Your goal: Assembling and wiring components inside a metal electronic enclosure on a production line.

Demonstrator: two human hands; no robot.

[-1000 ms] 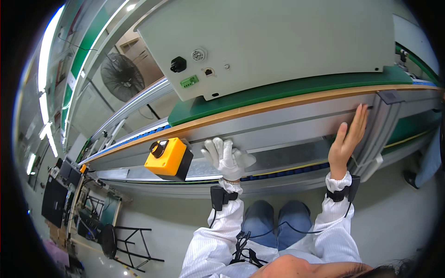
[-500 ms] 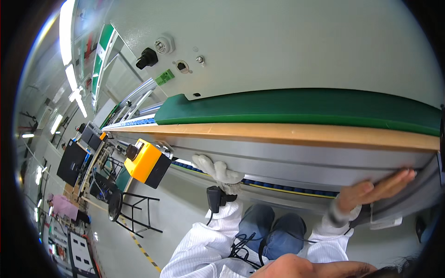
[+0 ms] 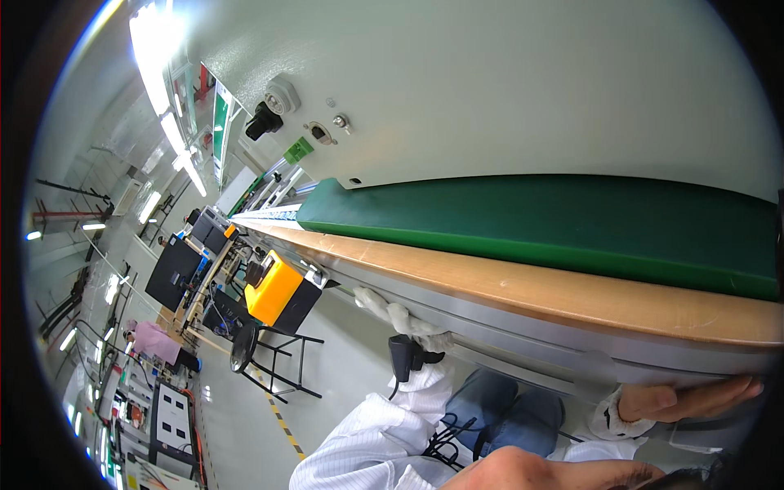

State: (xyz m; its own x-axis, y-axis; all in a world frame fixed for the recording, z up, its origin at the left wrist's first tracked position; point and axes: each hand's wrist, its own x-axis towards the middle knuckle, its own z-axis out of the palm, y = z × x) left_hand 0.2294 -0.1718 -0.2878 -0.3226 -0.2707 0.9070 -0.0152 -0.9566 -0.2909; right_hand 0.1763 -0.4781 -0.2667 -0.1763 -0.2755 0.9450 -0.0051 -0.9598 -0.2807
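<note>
My left hand (image 3: pixel 398 315), in a white knitted glove, is beside the grey metal side panel (image 3: pixel 523 320) below the bench edge. Its visible fingers are stretched and apart, holding nothing I can see. A black device (image 3: pixel 404 358) with a cable sits at that wrist. Farther right, my right hand (image 3: pixel 690 401) is bare, its fingers extended flat along the lower part of the same panel. Whether either hand presses on the metal I cannot tell. Above them run the wooden bench edge (image 3: pixel 490 282) and a dark green padded strip (image 3: pixel 523 224).
A large pale grey cabinet panel (image 3: pixel 531 90) rises above the strip. A yellow and black control box (image 3: pixel 278 290) juts out left of my gloved hand. A black stool (image 3: pixel 282 359) stands on the floor beyond it. A person in pink (image 3: pixel 159 343) is far left.
My view has tilted, so the bench edge slopes down more to the right. My right hand appears lower in view, fingers still extended; the gloved left hand appears slightly farther right.
</note>
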